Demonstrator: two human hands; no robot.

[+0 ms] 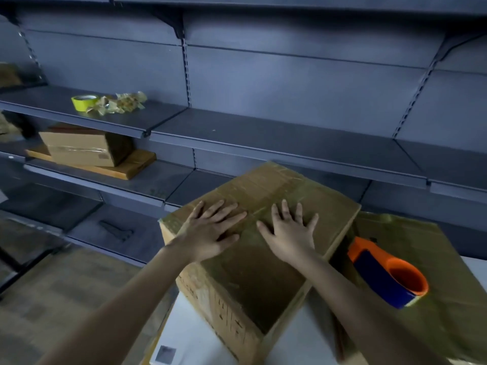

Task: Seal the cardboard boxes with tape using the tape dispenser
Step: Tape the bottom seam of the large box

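Both hands, left hand (pixel 210 230) and right hand (pixel 291 233), press flat with spread fingers on the stiff, light-looking cardboard box (pixel 253 272), holding nothing; tape dispenser (pixel 387 272) best taken by its handle.

Second box (pixel 453 259) (right side) is cut off.

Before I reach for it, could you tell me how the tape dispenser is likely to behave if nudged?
The tape dispenser looks like hard plastic, so it is probably stiff and fairly light. It lies on the right-hand box, whose top looks glossy with tape, so it may slide easily. Its round roll end might let it rock.
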